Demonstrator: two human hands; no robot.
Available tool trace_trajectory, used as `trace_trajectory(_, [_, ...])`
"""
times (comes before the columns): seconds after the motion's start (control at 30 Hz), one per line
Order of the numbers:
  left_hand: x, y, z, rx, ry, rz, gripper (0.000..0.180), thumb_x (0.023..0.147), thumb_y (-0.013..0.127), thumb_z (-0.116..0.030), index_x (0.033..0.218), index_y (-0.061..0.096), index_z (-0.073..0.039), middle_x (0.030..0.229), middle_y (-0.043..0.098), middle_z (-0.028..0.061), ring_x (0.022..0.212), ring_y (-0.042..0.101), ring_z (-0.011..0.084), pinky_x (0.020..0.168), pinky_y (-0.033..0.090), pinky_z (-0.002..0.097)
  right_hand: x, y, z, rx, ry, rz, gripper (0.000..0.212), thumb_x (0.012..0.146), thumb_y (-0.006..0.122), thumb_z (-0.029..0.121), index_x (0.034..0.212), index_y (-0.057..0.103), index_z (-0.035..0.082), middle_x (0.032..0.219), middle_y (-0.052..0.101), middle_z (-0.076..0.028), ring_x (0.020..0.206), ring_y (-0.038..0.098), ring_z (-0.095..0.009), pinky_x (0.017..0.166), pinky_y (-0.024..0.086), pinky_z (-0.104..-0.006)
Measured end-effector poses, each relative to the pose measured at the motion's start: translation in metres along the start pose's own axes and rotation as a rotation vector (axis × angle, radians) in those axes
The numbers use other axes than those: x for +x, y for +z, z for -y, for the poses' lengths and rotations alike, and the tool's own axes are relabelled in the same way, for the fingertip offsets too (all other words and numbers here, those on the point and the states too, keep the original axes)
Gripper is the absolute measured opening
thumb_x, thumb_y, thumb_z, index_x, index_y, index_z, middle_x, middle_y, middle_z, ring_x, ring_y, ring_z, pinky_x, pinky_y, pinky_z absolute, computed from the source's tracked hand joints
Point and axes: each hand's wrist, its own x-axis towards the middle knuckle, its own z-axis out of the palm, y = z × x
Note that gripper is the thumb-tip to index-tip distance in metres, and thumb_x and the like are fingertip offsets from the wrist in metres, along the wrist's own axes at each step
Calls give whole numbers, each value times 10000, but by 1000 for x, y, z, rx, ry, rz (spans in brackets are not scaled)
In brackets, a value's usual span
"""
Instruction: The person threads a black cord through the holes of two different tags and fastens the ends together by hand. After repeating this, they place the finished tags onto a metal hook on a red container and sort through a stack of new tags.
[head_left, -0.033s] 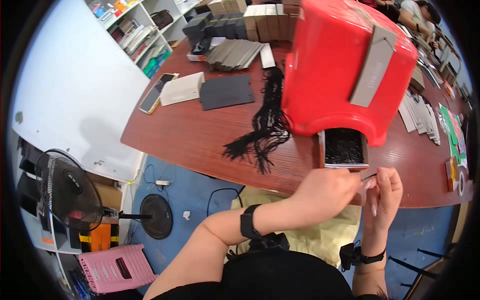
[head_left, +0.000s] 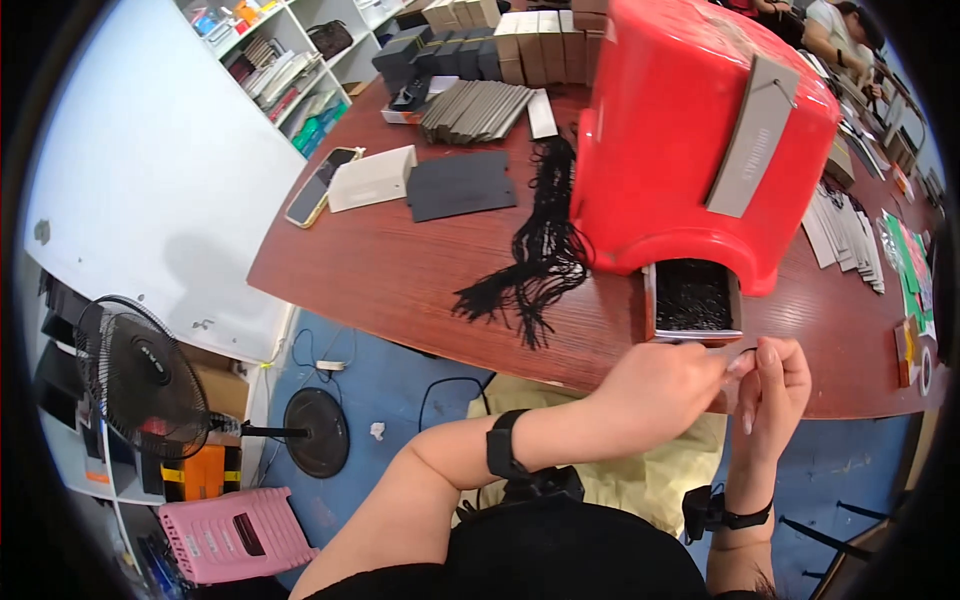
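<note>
My left hand (head_left: pixel 668 388) and my right hand (head_left: pixel 778 385) meet at the table's front edge, their fingertips almost touching. Between them shows a short bit of thin black cord (head_left: pixel 745 351), pinched by thumb and fingers of the right hand. The left hand is closed, its fingertips turned away from view. Just beyond the hands, an open box (head_left: pixel 650 310) holds a heap of shiny black thin pieces, too small to make out singly. It sits partly under the arched opening of an upturned red plastic stool (head_left: pixel 660 150). A bundle of black cords (head_left: pixel 545 240) lies left of the stool.
A grey tag (head_left: pixel 752 140) hangs on the stool's side. To the left lie a phone (head_left: pixel 322 187), a pale card (head_left: pixel 370 180), a dark card (head_left: pixel 460 187) and stacked grey tags (head_left: pixel 478 110). A fan (head_left: pixel 140 370) stands on the left; another person (head_left: pixel 840 40) works far right.
The whole view has shifted very slightly. My hands stay together in nearly the same pose, with the cord between the fingertips.
</note>
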Motion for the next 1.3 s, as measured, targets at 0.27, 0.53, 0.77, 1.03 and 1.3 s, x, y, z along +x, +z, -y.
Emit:
trace_trajectory(0.27, [3, -15, -7, 34, -40, -158, 235, 772, 549, -104, 989, 503, -26, 659, 569, 81, 548, 567, 209, 483, 435, 310, -2, -3, -18, -722, -502, 38, 35, 794, 547, -23, 821, 527, -32, 716, 603, -118, 613, 584, -121, 525, 445, -200])
trace_trajectory(0.53, [15, -26, 4, -1195, -389, 277, 168, 780, 563, 26, 938, 510, 45, 847, 588, 80, 759, 593, 119, 679, 465, 205, 3, 5, 11, 67, 115, 276, 75, 744, 608, 7, 782, 556, -32, 655, 588, -109, 487, 536, -100, 391, 391, -188])
trace_trajectory(0.77, [17, -19, 12, -1316, -588, 264, 127, 801, 566, -44, 915, 586, 8, 789, 630, 43, 565, 495, -10, 405, 283, 118, 29, 2, 15, 175, 434, 378, 109, 783, 600, 105, 800, 576, -1, 590, 561, -58, 403, 463, -40, 338, 275, -138])
trace_trajectory(1.03, [17, -14, 15, -1264, -601, 121, 131, 814, 563, -66, 919, 591, 7, 547, 458, -79, 427, 308, -30, 376, 203, 159, 37, 2, 10, 283, 542, 356, 131, 809, 576, 135, 834, 583, 7, 635, 553, -38, 444, 448, -25, 343, 252, -127])
trace_trajectory(1.3, [24, -19, 5, -1095, -631, 69, 152, 796, 573, -38, 942, 573, 0, 545, 452, -82, 443, 325, -29, 395, 232, 151, 38, -3, 10, 331, 489, 357, 125, 808, 580, 131, 845, 578, 12, 670, 560, -35, 491, 467, -23, 371, 276, -129])
